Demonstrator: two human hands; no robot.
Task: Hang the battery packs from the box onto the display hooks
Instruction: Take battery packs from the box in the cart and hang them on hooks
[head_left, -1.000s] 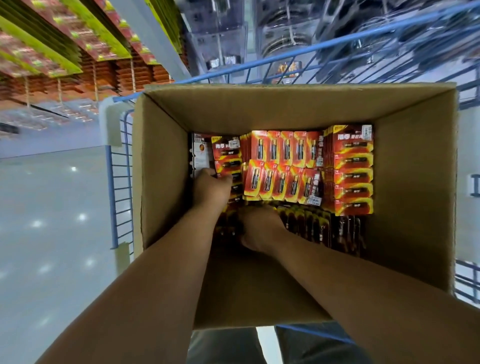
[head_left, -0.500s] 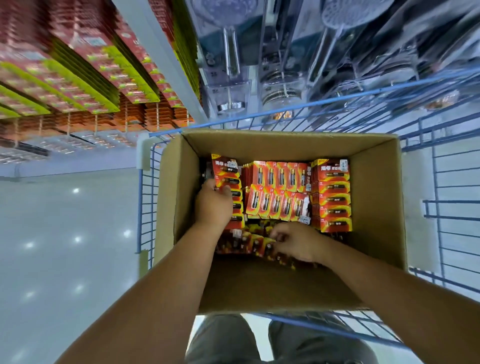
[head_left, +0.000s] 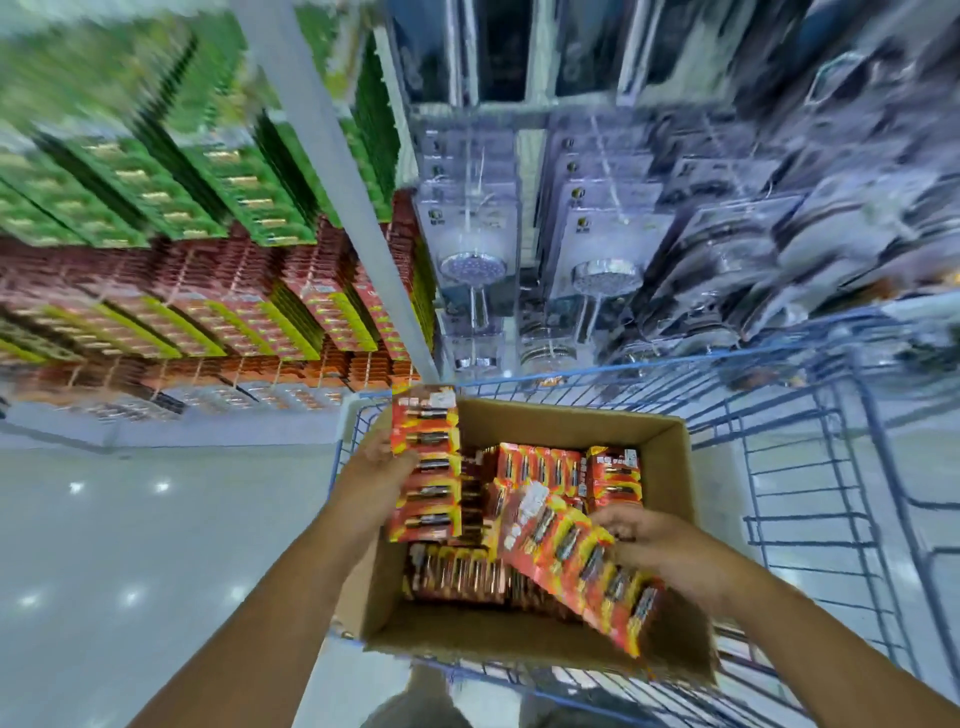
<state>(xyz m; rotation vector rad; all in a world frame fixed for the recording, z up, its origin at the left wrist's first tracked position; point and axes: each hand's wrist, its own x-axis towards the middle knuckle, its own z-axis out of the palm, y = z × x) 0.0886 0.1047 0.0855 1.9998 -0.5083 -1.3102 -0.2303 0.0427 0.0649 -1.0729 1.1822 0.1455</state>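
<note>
Above the left wall of the cardboard box (head_left: 670, 467), the left hand (head_left: 376, 475) grips a strip of battery packs (head_left: 427, 470), fingers curled round its left edge with the thumb on the front. That strip stands nearly upright in the view, its long axis running from the box's far left corner toward the person, its printed face turned to the camera.

Over the near right part of the box, the right hand (head_left: 654, 538) holds a second strip of battery packs (head_left: 584, 564); its fingers are curled on the strip's upper right edge, though blur hides exactly how they lie. This strip is tilted, its long axis slanting from the box's middle down toward the near right corner, face up.

More battery packs (head_left: 540, 465) lie stacked inside the box, red and yellow. The box sits in a blue wire cart (head_left: 810, 467). Beyond it, blurred display shelves (head_left: 218, 291) carry hanging red and green packs, with packaged shower heads (head_left: 474, 270) to their right.
</note>
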